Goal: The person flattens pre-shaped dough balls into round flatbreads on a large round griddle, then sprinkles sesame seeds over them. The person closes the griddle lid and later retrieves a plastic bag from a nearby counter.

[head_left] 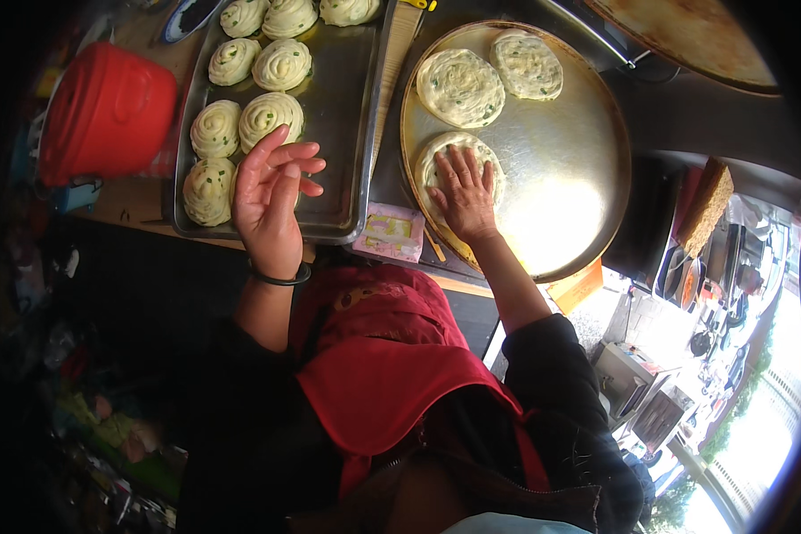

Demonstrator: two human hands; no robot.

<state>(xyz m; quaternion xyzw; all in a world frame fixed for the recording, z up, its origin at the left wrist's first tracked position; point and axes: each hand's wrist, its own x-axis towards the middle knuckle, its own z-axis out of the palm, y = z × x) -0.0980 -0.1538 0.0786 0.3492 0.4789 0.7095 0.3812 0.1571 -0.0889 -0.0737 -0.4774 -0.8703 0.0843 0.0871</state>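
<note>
My right hand (464, 190) lies palm down on a flattened round of scallion dough (450, 143), its fingers spread. That dough rests at the near left of a large round metal pan (554, 147). Farther back in the pan are two more flattened scallion rounds, one (460, 88) at the left and one (526, 64) beside it. My left hand (274, 193) hovers over a rectangular metal tray (337, 160), palm turned inward, fingers loosely curled and holding nothing. Several coiled scallion dough buns fill the tray's left side and far end; one bun (272, 120) is partly covered by my left fingers.
A red lidded bucket (107, 113) stands left of the tray. Between tray and pan, near the counter's front edge, is a pink tissue packet (390, 232). A second round pan or griddle (694, 33) sits at the upper right. A blue-rimmed bowl (190, 19) is at the back left.
</note>
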